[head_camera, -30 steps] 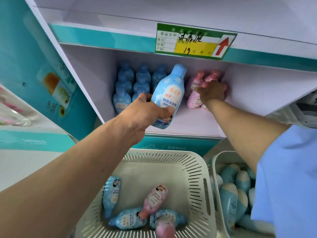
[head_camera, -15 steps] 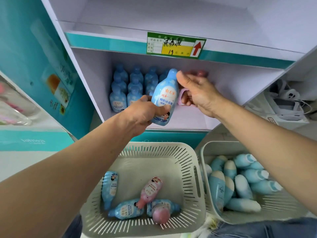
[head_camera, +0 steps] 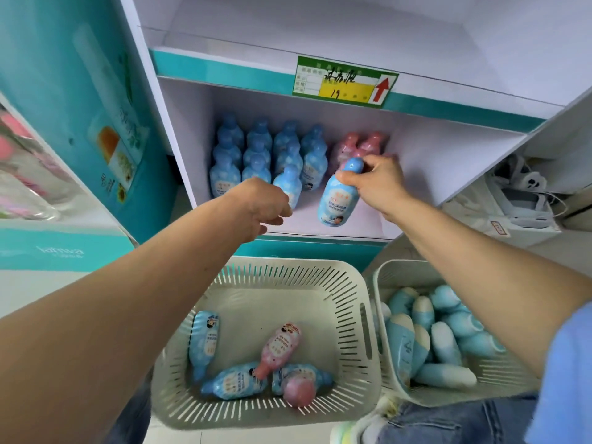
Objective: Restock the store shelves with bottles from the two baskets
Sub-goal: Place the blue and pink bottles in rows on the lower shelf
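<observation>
My right hand (head_camera: pixel 378 182) grips a blue bottle (head_camera: pixel 334 200) by its neck, upright over the front of the shelf floor (head_camera: pixel 365 224). My left hand (head_camera: pixel 259 208) hangs just left of it with loosely curled fingers, holding nothing. Rows of blue bottles (head_camera: pixel 256 155) stand at the shelf's back left, and two pink bottles (head_camera: pixel 358 147) stand behind my right hand. The left basket (head_camera: pixel 278 274) holds three blue bottles (head_camera: pixel 203 339) and two pink bottles (head_camera: pixel 280 346). Several blue-and-white bottles (head_camera: pixel 445 341) lie in the right basket (head_camera: pixel 384 277).
A green and yellow price tag (head_camera: pixel 344 81) is fixed to the teal shelf edge above. A teal display panel (head_camera: pixel 80 107) stands to the left. White packaged goods (head_camera: pixel 519 200) sit at the right. My knee in jeans (head_camera: pixel 448 421) is below the right basket.
The blue bottle passed from my left hand to my right hand, which now holds it by the neck further right. My left hand let go and dropped slightly.
</observation>
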Demonstrator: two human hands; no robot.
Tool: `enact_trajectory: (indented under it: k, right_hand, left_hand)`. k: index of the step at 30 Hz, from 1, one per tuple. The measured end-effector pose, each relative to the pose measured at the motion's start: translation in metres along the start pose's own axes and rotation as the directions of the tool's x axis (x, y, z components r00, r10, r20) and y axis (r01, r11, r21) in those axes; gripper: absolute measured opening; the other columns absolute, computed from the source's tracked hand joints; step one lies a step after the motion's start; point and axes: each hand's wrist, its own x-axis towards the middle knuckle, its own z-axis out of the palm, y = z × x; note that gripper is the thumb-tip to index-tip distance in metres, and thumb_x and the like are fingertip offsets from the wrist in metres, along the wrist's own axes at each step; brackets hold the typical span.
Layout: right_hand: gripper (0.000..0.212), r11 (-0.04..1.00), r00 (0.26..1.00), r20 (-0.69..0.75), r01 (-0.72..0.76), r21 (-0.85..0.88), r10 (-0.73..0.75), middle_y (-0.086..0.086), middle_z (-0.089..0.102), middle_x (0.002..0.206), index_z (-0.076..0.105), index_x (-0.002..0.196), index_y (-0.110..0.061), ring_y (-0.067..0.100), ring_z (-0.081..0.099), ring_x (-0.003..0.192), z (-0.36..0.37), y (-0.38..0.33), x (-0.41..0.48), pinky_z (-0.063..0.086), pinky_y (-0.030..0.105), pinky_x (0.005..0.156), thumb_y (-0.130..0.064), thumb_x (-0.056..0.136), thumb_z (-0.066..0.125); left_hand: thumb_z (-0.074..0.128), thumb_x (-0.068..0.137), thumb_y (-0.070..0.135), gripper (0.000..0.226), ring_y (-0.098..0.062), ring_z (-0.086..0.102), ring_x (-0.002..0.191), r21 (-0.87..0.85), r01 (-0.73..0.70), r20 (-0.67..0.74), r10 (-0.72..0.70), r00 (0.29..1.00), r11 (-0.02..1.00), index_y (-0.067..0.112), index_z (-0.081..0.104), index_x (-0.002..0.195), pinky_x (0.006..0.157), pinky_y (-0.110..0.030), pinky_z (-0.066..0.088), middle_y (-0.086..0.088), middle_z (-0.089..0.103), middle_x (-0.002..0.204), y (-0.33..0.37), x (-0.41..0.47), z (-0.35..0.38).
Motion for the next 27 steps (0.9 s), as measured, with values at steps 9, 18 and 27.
enact_trajectory:
  k: [9,18,27]
  right_hand:
    - [0.030,0.990,1.000,-0.001,0.017,-0.142,-0.017,0.010,0.070,0.103,0.067,0.100,-0.007,0.021,0.064,0.088,0.062,0.014,0.047,0.054,0.038,0.085,-0.022,0.075,0.075]
    - [0.029,0.997,1.000,-0.016,-0.017,-0.074,0.016,0.012,0.069,0.105,0.065,0.104,-0.005,0.020,0.060,0.087,0.078,0.027,0.058,0.053,0.038,0.088,-0.015,0.078,0.073]
    - [0.034,0.998,0.991,-0.122,0.061,0.005,-0.060,0.005,0.065,0.111,0.061,0.116,-0.006,0.014,0.058,0.096,0.059,0.020,0.040,0.042,0.016,0.086,-0.009,0.083,0.065]
  left_hand:
    - [0.056,0.090,-0.001,0.022,-0.017,0.060,0.079,0.061,0.044,-0.033,-0.042,0.999,0.997,0.017,0.062,0.078,0.081,-0.029,0.043,-0.002,0.062,0.085,-0.003,0.004,-0.020]
    - [0.057,0.089,0.000,0.021,-0.016,0.059,0.074,0.075,0.032,-0.011,-0.031,0.999,0.997,0.016,0.064,0.077,0.078,-0.028,0.043,-0.002,0.062,0.082,-0.005,0.005,-0.019]
    - [0.053,0.090,-0.001,0.023,-0.016,0.057,0.073,0.090,0.022,-0.004,-0.022,1.000,0.996,0.017,0.061,0.078,0.075,-0.027,0.044,-0.003,0.060,0.089,-0.006,0.009,-0.010]
